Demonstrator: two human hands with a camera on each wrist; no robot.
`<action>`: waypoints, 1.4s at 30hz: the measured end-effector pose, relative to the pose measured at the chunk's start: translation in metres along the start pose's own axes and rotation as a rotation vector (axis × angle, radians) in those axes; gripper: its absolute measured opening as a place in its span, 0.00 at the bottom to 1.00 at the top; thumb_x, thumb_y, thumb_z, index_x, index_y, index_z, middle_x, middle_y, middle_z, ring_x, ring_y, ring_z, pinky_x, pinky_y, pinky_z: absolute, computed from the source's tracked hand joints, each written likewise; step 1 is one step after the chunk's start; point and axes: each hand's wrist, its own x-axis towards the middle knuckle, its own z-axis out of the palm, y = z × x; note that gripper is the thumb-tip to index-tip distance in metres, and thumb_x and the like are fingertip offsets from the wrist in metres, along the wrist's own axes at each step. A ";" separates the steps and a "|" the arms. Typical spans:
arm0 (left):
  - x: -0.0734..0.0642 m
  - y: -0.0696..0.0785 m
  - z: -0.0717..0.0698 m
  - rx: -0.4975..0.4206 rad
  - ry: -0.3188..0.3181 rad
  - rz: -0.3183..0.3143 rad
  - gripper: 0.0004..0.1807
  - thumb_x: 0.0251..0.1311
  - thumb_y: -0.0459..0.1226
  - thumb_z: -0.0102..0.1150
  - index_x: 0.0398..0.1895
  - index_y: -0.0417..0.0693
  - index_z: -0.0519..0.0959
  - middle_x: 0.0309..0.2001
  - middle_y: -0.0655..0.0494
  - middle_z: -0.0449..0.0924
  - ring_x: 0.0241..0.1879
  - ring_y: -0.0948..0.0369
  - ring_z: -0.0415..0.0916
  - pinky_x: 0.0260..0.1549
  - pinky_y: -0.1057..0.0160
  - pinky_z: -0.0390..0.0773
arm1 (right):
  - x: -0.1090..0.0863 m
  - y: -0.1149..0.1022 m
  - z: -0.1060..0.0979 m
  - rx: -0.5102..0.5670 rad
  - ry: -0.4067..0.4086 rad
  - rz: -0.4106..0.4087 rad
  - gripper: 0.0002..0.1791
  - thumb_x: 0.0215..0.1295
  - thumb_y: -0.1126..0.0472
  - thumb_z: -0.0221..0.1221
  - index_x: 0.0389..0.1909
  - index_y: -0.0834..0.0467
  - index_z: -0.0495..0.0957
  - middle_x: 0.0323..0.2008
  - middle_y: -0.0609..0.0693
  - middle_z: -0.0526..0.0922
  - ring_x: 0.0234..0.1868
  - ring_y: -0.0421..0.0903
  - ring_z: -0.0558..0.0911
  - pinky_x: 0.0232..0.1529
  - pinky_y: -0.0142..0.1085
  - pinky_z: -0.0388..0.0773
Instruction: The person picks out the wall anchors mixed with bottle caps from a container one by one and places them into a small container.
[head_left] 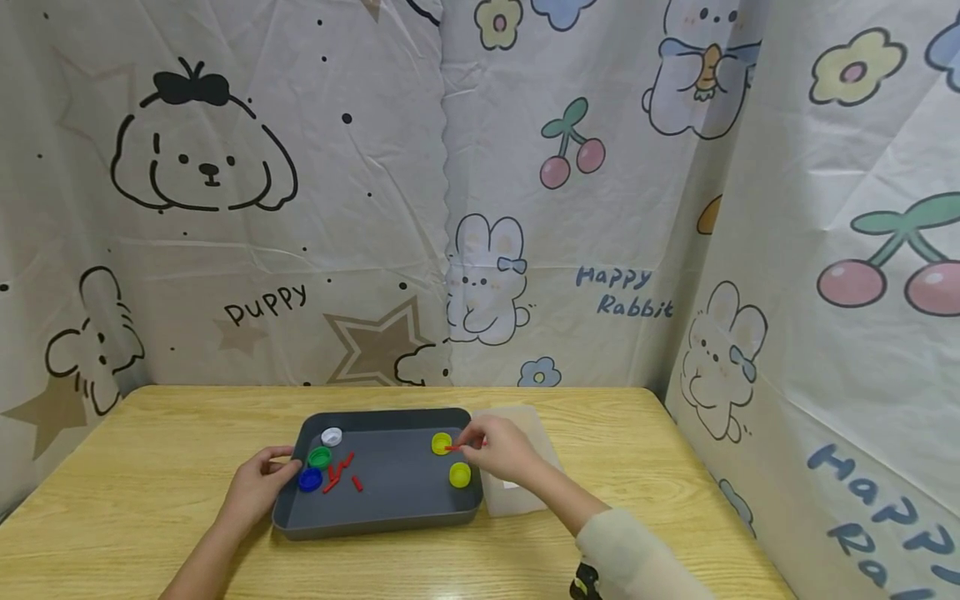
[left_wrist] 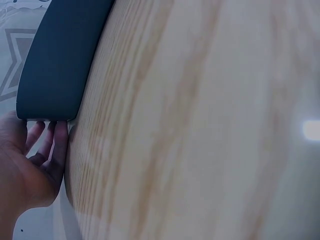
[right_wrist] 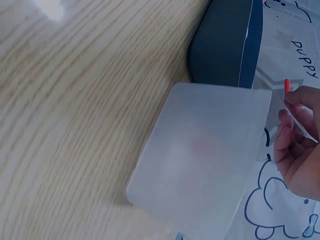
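Note:
On the table lies a dark grey tray (head_left: 397, 518). My left hand (head_left: 258, 487) holds its left side, thumb at the rim, and in the left wrist view its fingertips (left_wrist: 61, 126) touch the tray's outer wall. My right hand (head_left: 495, 448) pinches a small red stick (right_wrist: 287, 86) between thumb and forefinger, over the far yellow bottle cap (head_left: 441, 443) at the tray's right end. A second yellow cap (head_left: 460, 475) sits nearer. Along the left end stand a white cap (head_left: 332, 437), a green cap (head_left: 320, 457) and a blue cap (head_left: 310, 479). Several loose red sticks (head_left: 357, 483) lie beside them.
A frosted, pale plastic box (right_wrist: 200, 160) lies against the tray's right side, under my right forearm. The wooden table (head_left: 615, 467) runs back to a printed cloth (head_left: 360, 233), which also hangs along the right side.

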 end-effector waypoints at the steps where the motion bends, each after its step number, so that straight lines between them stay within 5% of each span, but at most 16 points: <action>1: 0.000 0.000 0.000 -0.001 -0.001 0.002 0.27 0.62 0.46 0.54 0.57 0.36 0.70 0.45 0.38 0.78 0.38 0.61 0.75 0.33 0.67 0.72 | 0.000 0.001 -0.001 0.001 0.007 0.000 0.06 0.57 0.64 0.59 0.34 0.58 0.83 0.25 0.45 0.77 0.25 0.38 0.69 0.23 0.28 0.66; 14: 0.000 0.001 -0.001 -0.014 -0.007 -0.007 0.27 0.62 0.47 0.54 0.57 0.35 0.69 0.45 0.37 0.78 0.38 0.60 0.75 0.32 0.67 0.72 | -0.007 0.018 -0.014 0.025 0.038 0.038 0.04 0.58 0.63 0.60 0.32 0.56 0.82 0.20 0.44 0.75 0.17 0.37 0.68 0.17 0.27 0.63; 23: 0.001 -0.001 0.000 -0.007 -0.004 -0.008 0.28 0.62 0.47 0.54 0.58 0.36 0.69 0.46 0.37 0.77 0.40 0.57 0.75 0.33 0.67 0.72 | -0.011 0.033 -0.023 0.010 0.093 0.118 0.02 0.57 0.64 0.61 0.30 0.56 0.81 0.24 0.45 0.74 0.26 0.40 0.69 0.24 0.30 0.66; 42: -0.001 0.001 0.000 -0.016 -0.008 -0.018 0.27 0.63 0.46 0.53 0.58 0.36 0.69 0.45 0.37 0.77 0.41 0.54 0.76 0.33 0.67 0.72 | -0.010 0.064 -0.029 0.053 0.172 0.254 0.02 0.56 0.63 0.62 0.30 0.56 0.82 0.24 0.46 0.75 0.27 0.41 0.70 0.26 0.32 0.66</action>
